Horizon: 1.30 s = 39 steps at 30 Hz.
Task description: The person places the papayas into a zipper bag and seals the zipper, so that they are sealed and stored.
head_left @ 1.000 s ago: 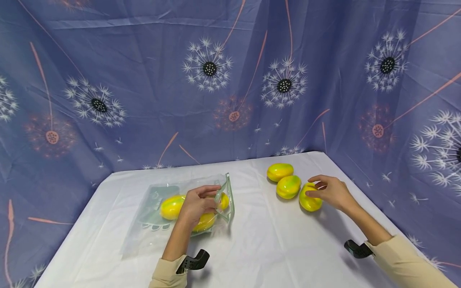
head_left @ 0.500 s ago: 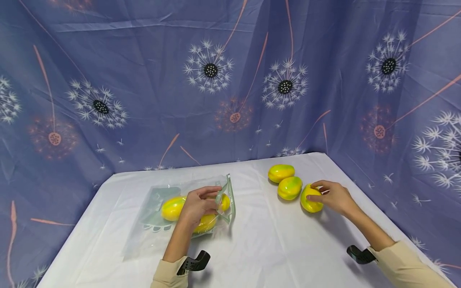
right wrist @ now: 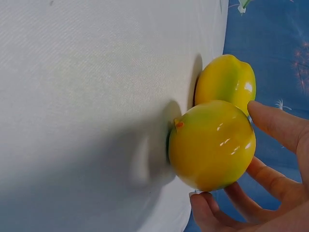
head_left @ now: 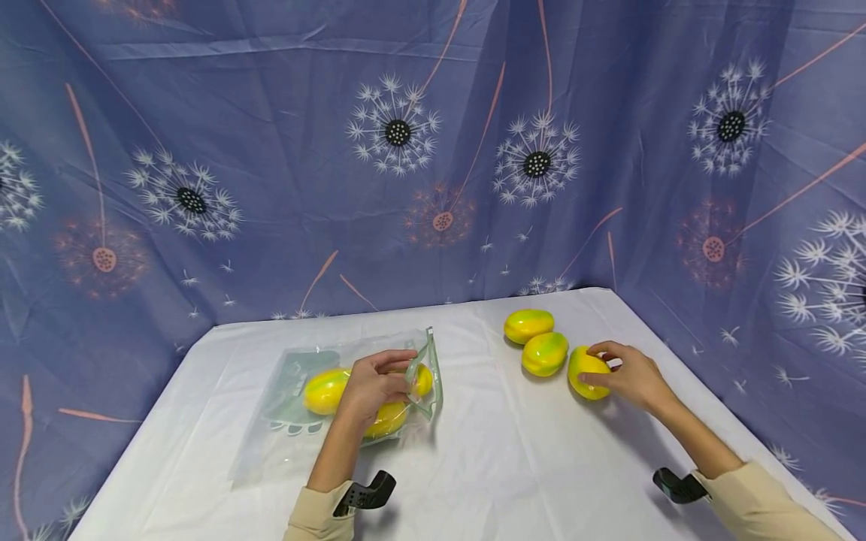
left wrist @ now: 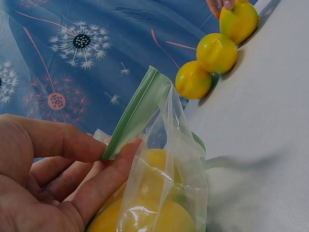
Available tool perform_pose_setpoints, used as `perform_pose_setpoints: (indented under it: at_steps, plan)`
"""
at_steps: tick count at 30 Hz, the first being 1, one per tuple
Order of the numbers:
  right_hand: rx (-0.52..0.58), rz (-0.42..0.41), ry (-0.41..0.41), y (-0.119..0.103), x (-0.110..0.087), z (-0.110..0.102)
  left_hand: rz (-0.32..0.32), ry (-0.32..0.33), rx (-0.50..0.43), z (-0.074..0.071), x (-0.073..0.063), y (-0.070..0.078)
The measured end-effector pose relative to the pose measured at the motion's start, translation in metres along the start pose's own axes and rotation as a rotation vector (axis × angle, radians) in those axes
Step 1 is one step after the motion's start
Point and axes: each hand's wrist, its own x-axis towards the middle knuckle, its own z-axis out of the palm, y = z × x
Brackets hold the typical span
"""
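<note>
My left hand (head_left: pixel 365 387) pinches the green zip edge of a clear zip bag (head_left: pixel 298 379) between thumb and finger, and the bag's mouth gapes towards the right. Glossy yellow-green fruits (head_left: pixel 325 392) lie inside the bag, partly covered by the hand. On the right, my right hand (head_left: pixel 629 376) holds a yellow-green fruit (right wrist: pixel 212 150), thumb on one side and fingers on the other. That fruit appears to rest on the table. Two similar fruits, one nearer (head_left: pixel 544 355) and one farther (head_left: pixel 529 326), lie to its left.
A white cloth (head_left: pixel 487 436) covers the table. Blue dandelion-patterned curtains (head_left: pixel 284 150) hang behind it and along the right side. A black wrist camera (head_left: pixel 368 492) sits at the left sleeve, and another (head_left: pixel 679 485) at the right sleeve.
The right fingers have closed onto the nearest fruit, which has shifted slightly right, away from the other two. The left hand and the bag stay in place.
</note>
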Motion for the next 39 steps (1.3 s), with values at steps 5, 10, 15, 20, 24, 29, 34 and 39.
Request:
perform_pose_setpoints:
  at_steps: [5,10,15,20,24,29,34,39]
  plan:
    - [0.002,0.007,-0.008,0.004,-0.005,-0.002,-0.002,0.003,0.002,0.001,0.000,0.000]
    - [-0.005,0.013,-0.007,0.005,-0.009,-0.004,-0.003,0.003,0.004,0.001,0.000,0.000]
    - [-0.015,0.023,-0.007,0.007,-0.008,-0.003,-0.003,0.011,0.013,0.001,0.000,0.000]
    - [-0.016,0.020,0.000,0.009,-0.007,-0.003,-0.005,0.014,0.024,0.001,0.000,0.001]
    - [-0.005,0.023,-0.009,0.010,-0.006,-0.005,-0.004,0.010,0.021,0.001,-0.001,0.000]
    - [0.004,0.025,-0.024,0.009,-0.009,-0.008,-0.005,0.010,0.015,0.002,-0.002,0.000]
    - [0.020,0.020,-0.010,0.003,-0.007,-0.016,-0.009,0.006,0.017,0.003,-0.001,0.000]
    - [0.063,-0.002,-0.002,-0.009,0.000,-0.024,-0.010,0.017,0.027,0.003,-0.001,0.002]
